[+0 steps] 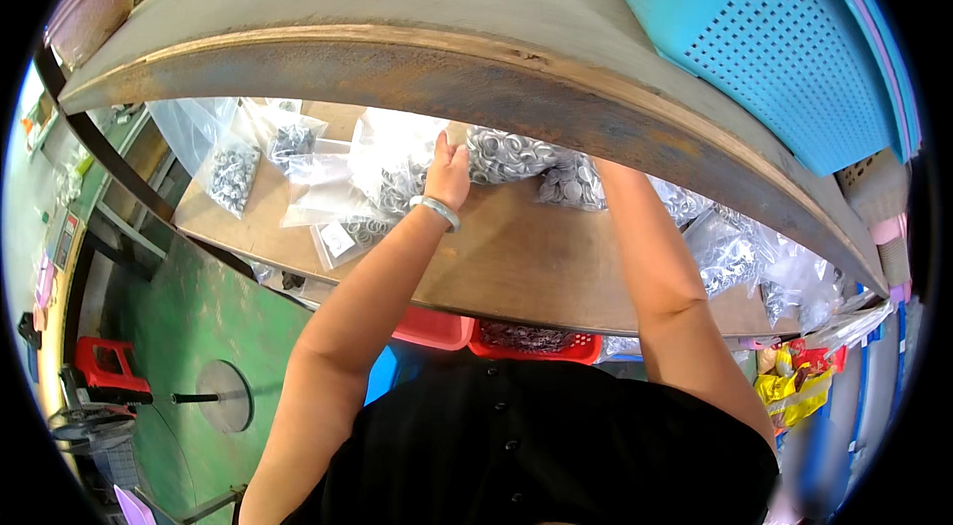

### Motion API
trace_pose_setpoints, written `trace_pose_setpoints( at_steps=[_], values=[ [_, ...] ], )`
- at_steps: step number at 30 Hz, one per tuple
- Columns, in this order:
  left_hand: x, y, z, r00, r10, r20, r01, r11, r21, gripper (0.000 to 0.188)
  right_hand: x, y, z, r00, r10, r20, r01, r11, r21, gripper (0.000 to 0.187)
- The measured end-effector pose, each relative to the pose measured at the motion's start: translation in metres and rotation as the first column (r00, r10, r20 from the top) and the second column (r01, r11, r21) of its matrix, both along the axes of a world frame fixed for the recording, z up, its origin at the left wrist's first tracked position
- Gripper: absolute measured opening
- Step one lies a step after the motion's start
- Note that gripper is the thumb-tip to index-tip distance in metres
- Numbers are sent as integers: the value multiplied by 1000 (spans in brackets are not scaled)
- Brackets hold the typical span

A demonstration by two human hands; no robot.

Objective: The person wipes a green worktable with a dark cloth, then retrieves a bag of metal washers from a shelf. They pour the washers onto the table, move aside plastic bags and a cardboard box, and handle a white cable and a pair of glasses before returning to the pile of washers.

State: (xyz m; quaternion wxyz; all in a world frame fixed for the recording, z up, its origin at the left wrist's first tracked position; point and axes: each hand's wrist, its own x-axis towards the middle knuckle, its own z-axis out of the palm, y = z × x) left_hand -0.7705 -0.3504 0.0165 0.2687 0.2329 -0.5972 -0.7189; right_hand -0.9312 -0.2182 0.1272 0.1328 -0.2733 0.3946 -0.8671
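Observation:
My left hand (449, 178), with a bracelet at its wrist, reaches over the lower shelf board (536, 247). Its fingers point away from me and look apart, beside a clear bag of grey metal rings (392, 183). Whether they touch the bag I cannot tell. Just right of this hand lies a heap of bagged metal rings (511, 156). My right forearm (645, 247) goes under the upper shelf, whose edge hides the right hand. Left of that forearm sits a bag of flat grey metal pieces (573, 183). A small labelled bag of rings (347, 237) lies near the front.
Above, the upper shelf's metal edge (476, 73) crosses over my arms, with blue perforated baskets (774, 39) and pink baskets (94, 4) on it. More bags of parts (730, 247) lie at right, others (233, 173) at left. Red bins (536, 339) stand below the lower board.

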Motion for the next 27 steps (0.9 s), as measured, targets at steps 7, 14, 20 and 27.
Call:
trace_pose_setpoints(
  at_steps=[7, 14, 20, 27],
  values=[
    [4, -5, 2, 998, 3, -69, 10, 982, 188, 38, 24, 39, 9, 991, 124, 48, -125, 992, 15, 42],
    [22, 10, 31, 951, -173, -258, 265, 884, 385, 55, 120, 77, 52, 978, 10, -207, 77, 908, 411, 8],
    [44, 45, 52, 928, -261, -268, 348, 863, 365, 61, 137, 134, 44, 942, 130, -310, -3, 925, 379, 32],
    [46, 60, 62, 934, -264, -241, 333, 887, 320, 59, 137, 157, 35, 912, 88, -401, 107, 892, 438, 20]
  ],
)
